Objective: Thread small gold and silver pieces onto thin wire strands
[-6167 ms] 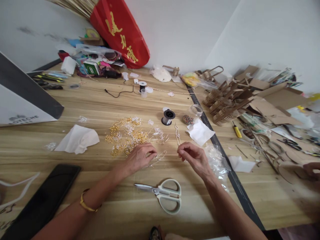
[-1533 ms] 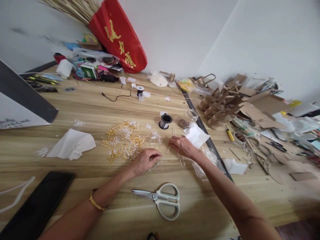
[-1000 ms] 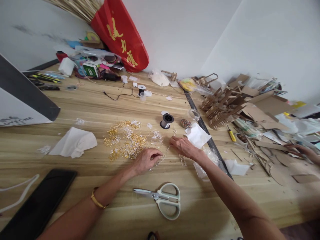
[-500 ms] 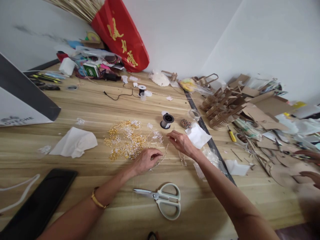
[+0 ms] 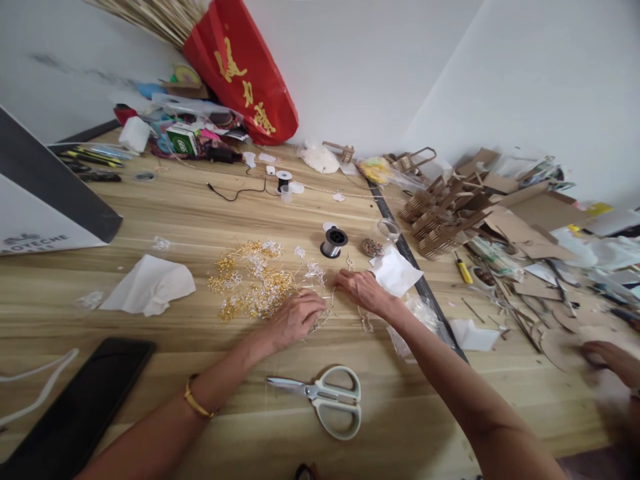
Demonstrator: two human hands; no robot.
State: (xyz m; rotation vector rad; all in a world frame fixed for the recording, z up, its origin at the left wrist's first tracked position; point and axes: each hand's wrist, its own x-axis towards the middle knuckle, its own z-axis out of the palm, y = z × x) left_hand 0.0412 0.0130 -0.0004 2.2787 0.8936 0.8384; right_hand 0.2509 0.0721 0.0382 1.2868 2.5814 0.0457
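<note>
My left hand rests low over the table at the right edge of a pile of gold and clear beads. Its fingers are bent together, tips down, beside a thin silvery chain. Close by on the right, my right hand has its fingertips pressed together near the tabletop, by a short thin strand. Whatever either hand pinches is too small or hidden. Another small strand lies below my right hand. White-handled scissors lie nearer to me, and a spool of wire stands beyond.
White tissue and a black phone lie left. At right are a paper square, a plastic bag, a glass jar and small woven baskets. Another person's hand is at far right.
My left hand has turned flatter, its fingers lowered towards the table. The right hand has dipped slightly, and a small strand shows above it. The other person's hand has shifted.
</note>
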